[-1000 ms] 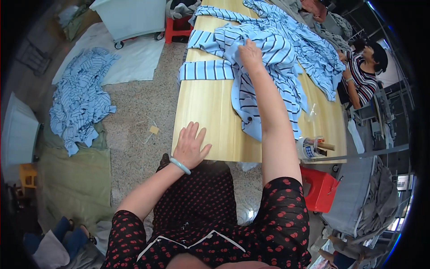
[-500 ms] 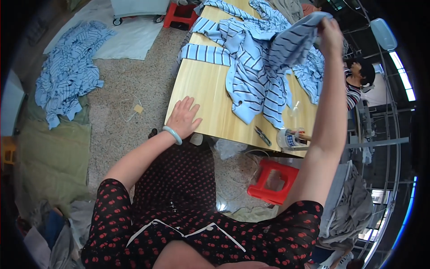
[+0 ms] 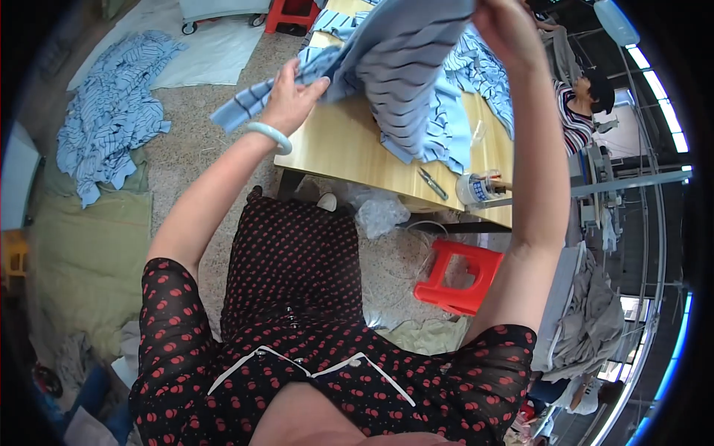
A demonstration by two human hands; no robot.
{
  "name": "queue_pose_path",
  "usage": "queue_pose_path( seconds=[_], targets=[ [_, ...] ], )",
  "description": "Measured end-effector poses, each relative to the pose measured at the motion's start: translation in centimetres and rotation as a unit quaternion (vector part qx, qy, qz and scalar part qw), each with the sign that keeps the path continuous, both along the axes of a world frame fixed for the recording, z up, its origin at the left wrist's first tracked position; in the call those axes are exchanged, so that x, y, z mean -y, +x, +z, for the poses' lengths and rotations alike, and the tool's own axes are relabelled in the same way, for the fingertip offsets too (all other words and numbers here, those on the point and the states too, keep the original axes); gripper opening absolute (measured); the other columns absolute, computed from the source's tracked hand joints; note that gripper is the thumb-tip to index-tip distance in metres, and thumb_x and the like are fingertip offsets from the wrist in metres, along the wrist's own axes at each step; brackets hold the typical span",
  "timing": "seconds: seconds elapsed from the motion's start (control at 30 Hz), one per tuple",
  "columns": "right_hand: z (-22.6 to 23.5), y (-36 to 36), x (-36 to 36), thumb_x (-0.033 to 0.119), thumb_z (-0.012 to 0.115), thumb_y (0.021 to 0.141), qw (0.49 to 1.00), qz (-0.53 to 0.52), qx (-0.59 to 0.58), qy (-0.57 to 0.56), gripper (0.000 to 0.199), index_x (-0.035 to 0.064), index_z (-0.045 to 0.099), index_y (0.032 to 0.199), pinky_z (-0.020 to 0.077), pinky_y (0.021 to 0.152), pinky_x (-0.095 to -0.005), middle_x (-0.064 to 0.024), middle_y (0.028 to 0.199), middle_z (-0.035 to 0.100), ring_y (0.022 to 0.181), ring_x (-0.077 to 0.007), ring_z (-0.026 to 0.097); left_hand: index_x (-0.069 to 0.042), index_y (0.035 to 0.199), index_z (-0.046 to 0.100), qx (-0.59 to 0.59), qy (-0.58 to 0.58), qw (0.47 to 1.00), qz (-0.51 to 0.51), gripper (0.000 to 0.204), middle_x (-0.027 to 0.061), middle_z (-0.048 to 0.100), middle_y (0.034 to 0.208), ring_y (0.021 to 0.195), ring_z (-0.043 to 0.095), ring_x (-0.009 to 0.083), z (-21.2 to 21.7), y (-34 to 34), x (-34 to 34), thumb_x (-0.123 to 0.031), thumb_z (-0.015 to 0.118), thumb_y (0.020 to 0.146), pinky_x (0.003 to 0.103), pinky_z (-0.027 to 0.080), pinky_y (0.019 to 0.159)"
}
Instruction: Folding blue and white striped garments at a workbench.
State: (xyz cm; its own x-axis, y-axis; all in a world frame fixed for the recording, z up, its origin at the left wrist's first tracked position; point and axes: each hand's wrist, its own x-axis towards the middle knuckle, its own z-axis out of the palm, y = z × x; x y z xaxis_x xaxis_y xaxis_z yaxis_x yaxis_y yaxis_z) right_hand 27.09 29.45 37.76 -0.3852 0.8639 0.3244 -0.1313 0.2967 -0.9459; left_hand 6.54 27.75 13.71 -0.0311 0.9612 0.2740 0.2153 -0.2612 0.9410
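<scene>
A light blue shirt with dark stripes hangs lifted above the wooden table. My right hand, raised at the top of the view, is closed on its upper edge; the fingertips are partly cut off by the frame. My left hand, with a pale bangle on the wrist, is beside the table's left edge, against a sleeve-like strip of the shirt. Its thumb and fingers are apart. More striped cloth lies on the table behind the raised shirt.
Thread snips and a clear jar holding tools sit near the table's front edge. A red stool stands beneath. Striped garments are heaped on the floor at left. A person in a striped top is at far right.
My right hand has pulled the shirt up and leftward off the table. My left hand has risen from the tabletop to the shirt's strip, which now reaches past the table's left edge.
</scene>
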Motion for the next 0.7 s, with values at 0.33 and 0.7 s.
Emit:
queue_pose_path(
  seconds=[0.33,0.7],
  targets=[
    [-8.8,-2.2,8.4,0.02,0.05,0.086,0.969,0.11,0.195,-0.101,0.025,0.0011,0.058,0.101,0.0428,0.083,-0.0254,-0.0046,0.095,0.059,0.089,-0.0114,0.055,-0.008,0.098,0.058,-0.177,0.049,0.975,-0.123,0.025,0.0118,0.057,0.09,0.077,0.057,0.0221,1.5,-1.2,0.8,-0.026,0.054,0.081,0.032,0.045,0.073],
    [-18.6,-5.2,13.3,0.008,0.059,0.075,0.959,-0.077,0.009,-0.274,0.03,0.0036,0.053,0.104,0.0414,0.079,-0.0259,-0.0036,0.097,0.055,0.087,-0.0118,0.053,-0.006,0.11,0.05,0.097,-0.263,0.843,-0.459,0.037,0.0024,0.055,0.101,0.087,0.052,0.008,1.6,-2.3,4.8,-0.026,0.056,0.08,0.023,0.044,0.073]
  ],
)
